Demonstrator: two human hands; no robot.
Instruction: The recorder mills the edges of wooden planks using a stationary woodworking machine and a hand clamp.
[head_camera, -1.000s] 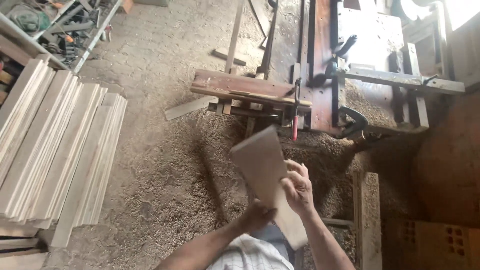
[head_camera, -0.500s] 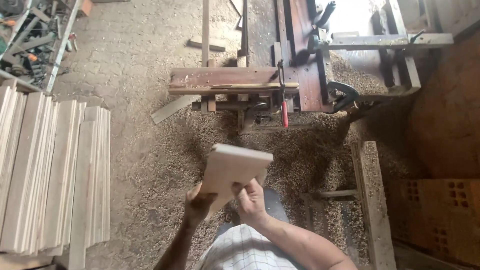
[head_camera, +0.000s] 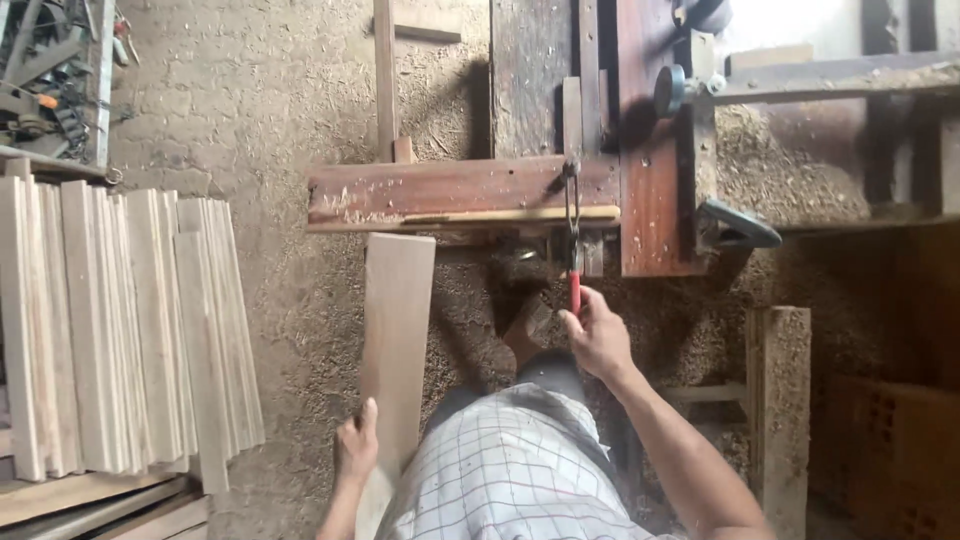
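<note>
Lowered now, the board (head_camera: 395, 340) is clamped by the left hand (head_camera: 356, 447); its near end is hidden. The right hand (head_camera: 598, 338) grips the red handle (head_camera: 575, 293).

Head camera, seemingly straight down, close.

left hand (head_camera: 356, 447) holds board (head_camera: 396, 330)

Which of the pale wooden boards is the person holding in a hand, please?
The single board gripped by the left hand, leading up to the reddish bench; the others lie stacked at the left, untouched.
</note>
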